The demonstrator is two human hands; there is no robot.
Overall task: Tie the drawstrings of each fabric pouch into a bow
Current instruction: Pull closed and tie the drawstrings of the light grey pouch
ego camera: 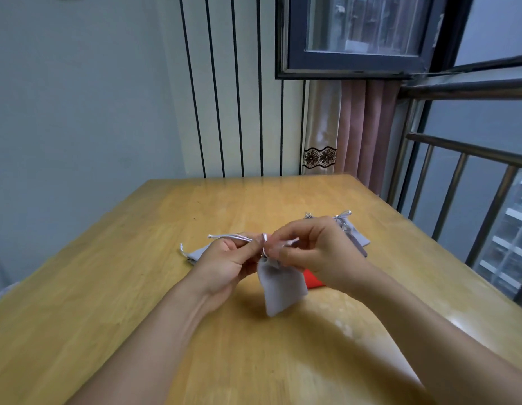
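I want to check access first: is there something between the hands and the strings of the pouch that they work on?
Nothing visible: the left hand and the right hand already pinch the drawstrings of the raised pouch.

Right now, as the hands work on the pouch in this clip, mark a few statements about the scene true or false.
1. Both hands, left hand and right hand, pinch the drawstrings of one grey pouch. True.
2. The held pouch lies flat on the table. False: it hangs from the strings.
3. Other grey pouches lie behind the right hand. True.
4. The red item sits left of the left hand. False: it is under the right wrist.
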